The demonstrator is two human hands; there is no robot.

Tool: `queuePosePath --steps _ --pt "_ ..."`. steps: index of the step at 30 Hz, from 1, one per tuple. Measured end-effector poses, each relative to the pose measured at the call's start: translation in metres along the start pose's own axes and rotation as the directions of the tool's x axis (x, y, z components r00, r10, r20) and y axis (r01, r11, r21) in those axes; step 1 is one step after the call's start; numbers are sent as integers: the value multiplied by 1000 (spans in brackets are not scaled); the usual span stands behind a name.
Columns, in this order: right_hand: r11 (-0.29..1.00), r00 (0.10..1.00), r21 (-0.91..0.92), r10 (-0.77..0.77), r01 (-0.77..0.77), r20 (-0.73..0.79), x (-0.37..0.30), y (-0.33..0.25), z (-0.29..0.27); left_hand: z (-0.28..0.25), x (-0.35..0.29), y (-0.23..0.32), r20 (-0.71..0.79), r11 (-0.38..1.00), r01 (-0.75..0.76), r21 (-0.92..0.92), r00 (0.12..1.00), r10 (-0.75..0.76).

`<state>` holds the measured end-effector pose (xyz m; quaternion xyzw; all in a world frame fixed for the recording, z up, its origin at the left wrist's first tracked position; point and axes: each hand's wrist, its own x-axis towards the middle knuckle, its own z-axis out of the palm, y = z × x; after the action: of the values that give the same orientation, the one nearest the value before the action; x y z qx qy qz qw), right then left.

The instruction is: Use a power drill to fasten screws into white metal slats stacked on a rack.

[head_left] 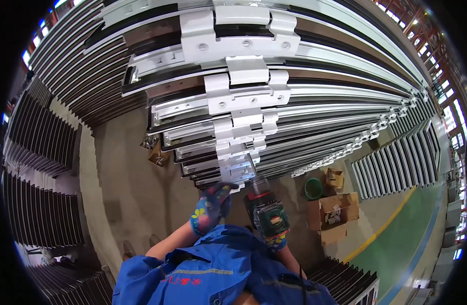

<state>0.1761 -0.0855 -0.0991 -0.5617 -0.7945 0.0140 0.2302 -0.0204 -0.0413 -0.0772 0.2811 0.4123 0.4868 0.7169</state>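
My right hand (pixel 275 241), in a patterned glove, grips a dark green and black cordless drill (pixel 269 216). Its long bit (pixel 252 165) points up at a white hinge (pixel 237 169) on the nearest frames, and light falls on that hinge. Whether the tip touches a screw is too small to tell. Just below the hinge, my left hand (pixel 211 207), in a blue flowered glove with dark fingertips, has its fingers drawn together. What they hold, if anything, cannot be made out. More white hinges (pixel 246 94) run up the row of white and dark frames (pixel 335 96) ahead.
An open cardboard box (pixel 340 216) with small parts, a smaller box (pixel 335 178) and a green bucket (pixel 313 188) stand at right. Another small carton (pixel 158 155) lies left under the frames. Stacked dark frames (pixel 40 208) line the left; more frames (pixel 398 165) stand at right.
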Motion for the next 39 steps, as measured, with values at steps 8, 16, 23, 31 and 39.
queuePosePath --steps 8,16,23,31,39 --pt "742 925 553 317 -379 210 -14 -1 15 -94 -15 -95 -142 794 495 -354 811 -568" --pt "605 925 723 358 -334 128 -16 4 27 -75 -9 -61 59 829 544 -130 839 -541" --pt "-426 855 872 330 -242 399 -3 6 12 -71 -18 -66 114 843 537 -27 840 -531" --pt "169 892 917 349 -361 287 -33 5 3 -42 -18 -64 21 914 395 93 917 -398" --pt "945 988 313 -128 93 92 -75 29 -42 -27 -15 -53 81 945 246 -216 969 -233"
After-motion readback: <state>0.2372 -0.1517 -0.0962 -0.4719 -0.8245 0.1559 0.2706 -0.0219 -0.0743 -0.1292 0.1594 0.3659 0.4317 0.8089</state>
